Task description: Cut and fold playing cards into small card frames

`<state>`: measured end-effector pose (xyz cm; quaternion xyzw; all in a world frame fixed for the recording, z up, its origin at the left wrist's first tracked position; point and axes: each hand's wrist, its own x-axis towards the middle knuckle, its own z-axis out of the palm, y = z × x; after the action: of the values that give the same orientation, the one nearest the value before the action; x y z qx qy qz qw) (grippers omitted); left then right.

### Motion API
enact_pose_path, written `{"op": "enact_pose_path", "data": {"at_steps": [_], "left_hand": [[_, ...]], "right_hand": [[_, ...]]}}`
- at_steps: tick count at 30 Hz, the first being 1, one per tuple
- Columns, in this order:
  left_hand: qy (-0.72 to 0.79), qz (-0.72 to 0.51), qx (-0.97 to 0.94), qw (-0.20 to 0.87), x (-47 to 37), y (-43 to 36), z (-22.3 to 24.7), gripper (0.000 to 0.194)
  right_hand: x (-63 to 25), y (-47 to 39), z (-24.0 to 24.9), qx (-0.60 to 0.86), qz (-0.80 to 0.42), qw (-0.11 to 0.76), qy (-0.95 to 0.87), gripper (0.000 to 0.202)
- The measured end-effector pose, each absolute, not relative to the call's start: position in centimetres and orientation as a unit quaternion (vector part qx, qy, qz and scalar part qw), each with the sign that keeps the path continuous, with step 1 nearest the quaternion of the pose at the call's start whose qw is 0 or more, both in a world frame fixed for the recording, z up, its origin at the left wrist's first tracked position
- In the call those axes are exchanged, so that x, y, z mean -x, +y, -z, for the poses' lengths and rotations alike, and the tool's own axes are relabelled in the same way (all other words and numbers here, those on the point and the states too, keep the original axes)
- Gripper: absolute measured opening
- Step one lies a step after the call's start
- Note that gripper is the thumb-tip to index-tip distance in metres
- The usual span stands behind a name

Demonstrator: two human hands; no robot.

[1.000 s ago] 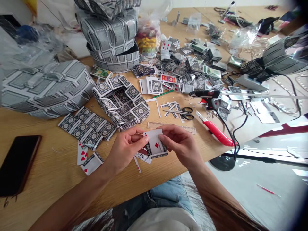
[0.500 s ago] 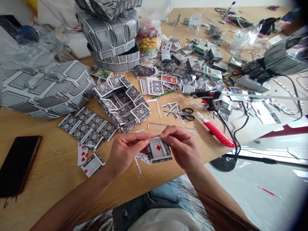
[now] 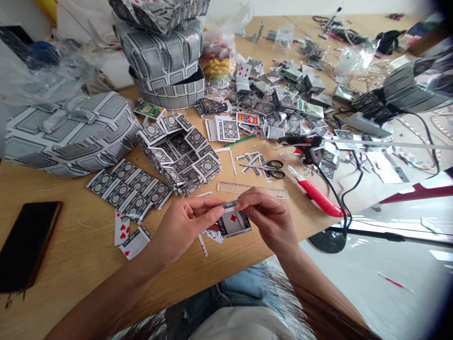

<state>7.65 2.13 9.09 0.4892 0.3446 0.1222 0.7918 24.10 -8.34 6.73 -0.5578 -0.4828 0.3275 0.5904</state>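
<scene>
Over the table's front edge, a folded card piece with a red diamond on its pale inner face is held up between both hands. My left hand pinches its upper left edge with thumb and finger. At the upper right corner, the fingertips of my right hand press on the dark patterned rim. Just behind the hands lies a clear ruler. An open basket of woven cards stands beyond my left hand, beside a flat woven card panel. Loose card strips are partly hidden under the held piece.
Scissors, a red cutter and a black glue gun with cables lie at the right. A phone rests at the far left. Behind are a large woven bag, stacked woven pieces and piled cards.
The upper edge flap of the held card piece now shows its dark pattern between the fingers. My left thumb has shifted slightly along that edge, and both hands still grip the piece.
</scene>
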Motion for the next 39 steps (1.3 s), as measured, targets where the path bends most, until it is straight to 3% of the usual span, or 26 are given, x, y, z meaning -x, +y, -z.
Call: {"op": "enact_pose_path", "data": {"at_steps": [6, 11, 13, 15, 21, 29, 34, 39], "left_hand": [[0.355, -0.148, -0.541, 0.748, -7.6, 1.8, -9.2, 0.021], [0.364, -0.211, -0.612, 0.67, -7.3, 1.0, -9.5, 0.018], [0.352, -0.228, -0.66, 0.624, -7.1, 0.7, -9.6, 0.017], [0.335, -0.244, -0.702, 0.579, -7.0, 0.5, -9.7, 0.018], [0.314, -0.28, -0.777, 0.468, -6.6, 0.0, -9.8, 0.016], [0.354, -0.215, -0.657, 0.631, -7.2, 0.4, -9.6, 0.015], [0.353, -0.212, -0.684, 0.601, -7.1, 0.7, -9.6, 0.015], [0.343, -0.211, -0.656, 0.638, -7.2, 1.1, -9.0, 0.018]], "right_hand": [[-24.2, -8.6, -6.7, 0.552, -0.378, 0.583, -0.461, 0.013], [-23.5, -8.7, -7.0, 0.562, -0.409, 0.585, -0.419, 0.023], [-23.1, -8.5, -7.3, 0.586, -0.384, 0.576, -0.421, 0.023], [-22.8, -8.2, -7.6, 0.607, -0.338, 0.558, -0.454, 0.01], [-22.7, -8.0, -8.0, 0.63, -0.23, 0.527, -0.522, 0.014], [-22.3, -7.7, -7.5, 0.631, -0.21, 0.531, -0.524, 0.018], [-22.2, -7.8, -7.1, 0.616, -0.296, 0.527, -0.505, 0.023], [-22.7, -7.2, -7.4, 0.584, -0.34, 0.514, -0.528, 0.025]]}}
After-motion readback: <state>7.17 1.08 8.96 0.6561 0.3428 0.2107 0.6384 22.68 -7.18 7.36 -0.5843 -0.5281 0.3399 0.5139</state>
